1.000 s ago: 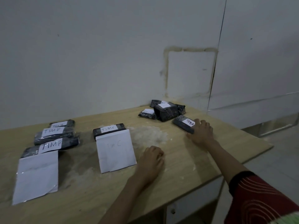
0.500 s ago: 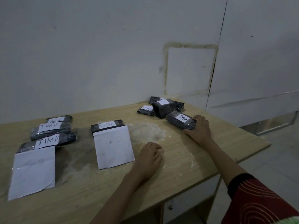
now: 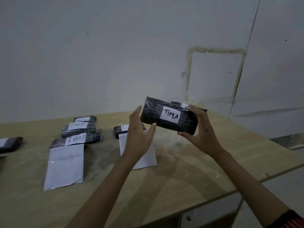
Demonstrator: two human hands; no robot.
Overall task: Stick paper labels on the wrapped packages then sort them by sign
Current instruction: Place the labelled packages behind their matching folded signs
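I see my right hand (image 3: 202, 134) gripping the black wrapped package (image 3: 153, 113), labelled TIM A, by its right end, held above the desk (image 3: 189, 178). My left hand (image 3: 138, 137) is spread, straight fingers touching the package's left end. TIM B packages (image 3: 79, 128) lie on the desk's left.

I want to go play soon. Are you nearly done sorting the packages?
Partly. Three TIM B packages already sit behind their sheet. The right hand grips the TIM A package, lifted and unsorted. At least one more package peeks behind it.
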